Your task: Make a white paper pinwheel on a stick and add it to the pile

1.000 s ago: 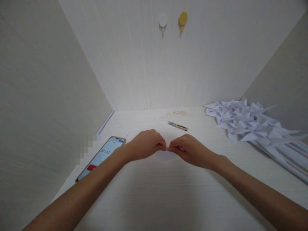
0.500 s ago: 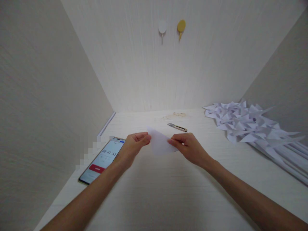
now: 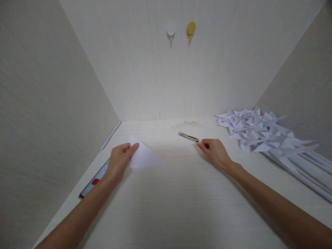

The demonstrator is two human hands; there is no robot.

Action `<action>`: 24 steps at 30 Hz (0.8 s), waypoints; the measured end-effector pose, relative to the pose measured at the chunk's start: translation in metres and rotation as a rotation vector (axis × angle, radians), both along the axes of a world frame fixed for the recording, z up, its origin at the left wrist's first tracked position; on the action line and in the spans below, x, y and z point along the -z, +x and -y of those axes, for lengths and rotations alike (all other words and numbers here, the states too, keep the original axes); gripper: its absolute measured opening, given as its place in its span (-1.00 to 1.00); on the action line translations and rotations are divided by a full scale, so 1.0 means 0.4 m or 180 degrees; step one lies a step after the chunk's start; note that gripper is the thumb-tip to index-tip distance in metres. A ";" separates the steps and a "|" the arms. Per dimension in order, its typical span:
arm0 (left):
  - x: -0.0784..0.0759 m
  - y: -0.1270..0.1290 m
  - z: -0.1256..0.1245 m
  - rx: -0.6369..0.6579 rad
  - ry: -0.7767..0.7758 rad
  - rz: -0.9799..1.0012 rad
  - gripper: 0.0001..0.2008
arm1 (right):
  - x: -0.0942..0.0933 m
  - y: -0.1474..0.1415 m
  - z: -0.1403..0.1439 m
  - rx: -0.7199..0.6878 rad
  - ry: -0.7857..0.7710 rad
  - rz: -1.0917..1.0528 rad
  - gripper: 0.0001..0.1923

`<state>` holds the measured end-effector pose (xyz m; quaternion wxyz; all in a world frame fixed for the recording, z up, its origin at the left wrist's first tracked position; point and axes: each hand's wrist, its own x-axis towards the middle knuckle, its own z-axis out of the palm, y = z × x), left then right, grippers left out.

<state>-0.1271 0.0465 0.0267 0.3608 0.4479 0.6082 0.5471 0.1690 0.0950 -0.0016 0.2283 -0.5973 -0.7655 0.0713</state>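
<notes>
My left hand (image 3: 121,158) pinches a folded triangle of white paper (image 3: 145,157) near its upper left corner, thumb on top. The paper's long point reaches right over the table. My right hand (image 3: 214,150) is closed, its fingers curled in. Its fingertips are right by the handle end of the small thread snips (image 3: 188,137), which lie on the table with their blades to the left. Whether the fingers pinch that end or hold anything else cannot be made out.
Under my left forearm lies a phone (image 3: 95,181), partly covered. A pile of folded white paper shapes (image 3: 256,129) on long paper rods (image 3: 303,167) fills the right side. A thin white strip (image 3: 111,135) runs along the left wall. White (image 3: 171,30) and yellow (image 3: 191,28) hooks hang on the back wall.
My right hand has let go of the paper triangle and moved right to the handle end of the snips. My left hand has carried the paper to the left, covering more of the phone.
</notes>
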 end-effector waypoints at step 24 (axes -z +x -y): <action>0.129 0.194 -0.132 0.1018 0.0225 0.0657 -0.68 | 0.066 -0.129 -0.076 -0.0284 -0.0456 -0.3493 -0.82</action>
